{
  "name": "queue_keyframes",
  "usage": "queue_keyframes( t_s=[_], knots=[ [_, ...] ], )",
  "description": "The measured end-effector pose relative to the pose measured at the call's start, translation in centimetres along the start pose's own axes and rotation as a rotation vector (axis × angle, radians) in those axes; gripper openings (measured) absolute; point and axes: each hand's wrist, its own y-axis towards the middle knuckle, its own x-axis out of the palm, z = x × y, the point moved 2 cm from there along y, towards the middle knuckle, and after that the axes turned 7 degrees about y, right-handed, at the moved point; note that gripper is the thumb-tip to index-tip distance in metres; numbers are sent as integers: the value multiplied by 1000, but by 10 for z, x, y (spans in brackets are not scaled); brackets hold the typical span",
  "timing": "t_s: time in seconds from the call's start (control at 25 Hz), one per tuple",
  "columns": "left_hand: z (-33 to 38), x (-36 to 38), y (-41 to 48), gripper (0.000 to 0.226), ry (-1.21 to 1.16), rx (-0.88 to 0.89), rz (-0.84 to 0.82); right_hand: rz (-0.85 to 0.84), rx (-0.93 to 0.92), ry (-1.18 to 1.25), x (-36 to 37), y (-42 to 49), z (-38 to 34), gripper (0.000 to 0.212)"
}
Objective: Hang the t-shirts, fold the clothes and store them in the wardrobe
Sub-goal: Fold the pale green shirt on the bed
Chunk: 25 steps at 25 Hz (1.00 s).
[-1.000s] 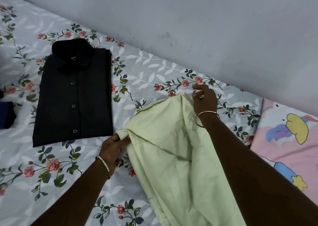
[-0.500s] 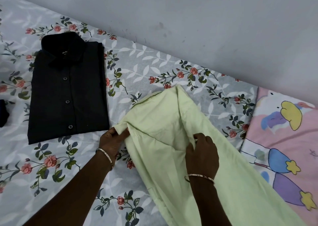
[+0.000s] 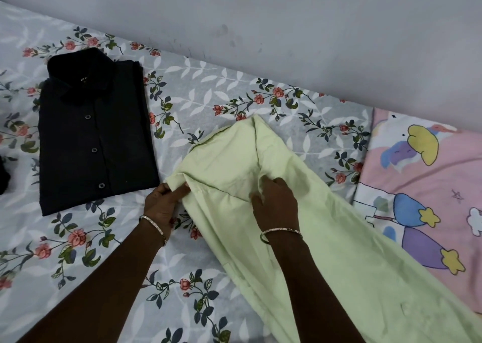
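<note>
A bed with a grey sheet printed with white leaves and pink flowers, pushed against a plain pale wall. At the right edge, a pink cloth with cartoon figures, lying on the sheet.

On the left part of the sheet, a black shirt, folded into a neat rectangle, buttons up, collar pointing toward the wall, long axis running from the wall toward the camera. Further left, a small dark item, cut by the frame edge; cannot tell what.

In the middle, a pale green garment, unfolded and wrinkled, long axis diagonal: narrow end pointing up toward the wall, wide part spreading to the lower right corner.

Left hand closed, pinching the left corner of the green garment. Right hand on top of the cloth, fingers curled into a bunch of fabric. A thin bangle on each wrist.
</note>
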Motion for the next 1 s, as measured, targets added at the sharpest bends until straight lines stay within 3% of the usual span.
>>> queue_keyframes(
  t_s=[0.08,0.16,0.2,0.28,0.36,0.4,0.44,0.52,0.6,0.64,0.72,0.8,0.88,1.0],
  knots=[
    [4,-3,-6,11,-64,-30,15,99,15,69,-8,-19,8,37],
    [4,-9,-14,13,2,10,149,242,28,10,-12,-49,26,45],
    [4,-13,-23,12,119,97,269,261,43,-45,-13,-64,39,54],
    [1,-10,-54,15,376,430,439,115,107,-103,-9,-89,70,72],
    [-2,16,-88,15,547,736,303,-37,127,-122,-2,-107,92,80],
    [-7,33,-94,14,607,776,179,-58,118,-136,1,-112,95,84],
    [-13,50,-96,18,671,738,59,-61,114,-137,3,-116,94,88],
    [-30,84,-92,42,769,486,-154,-79,136,-117,6,-120,83,95],
    [-44,107,-85,60,835,199,-226,-91,95,-96,8,-127,70,97],
    [-50,115,-82,59,864,138,-226,-94,67,-72,6,-131,68,94],
    [-56,123,-76,51,875,123,-224,-37,79,64,-7,-134,75,83],
    [-60,124,-72,41,817,128,-246,229,132,148,-32,-133,100,68],
    [-68,122,-72,39,786,153,-203,473,173,-30,-55,-129,139,60],
    [-78,128,-82,26,769,316,-97,499,289,-224,-88,-119,203,57]
  ],
)
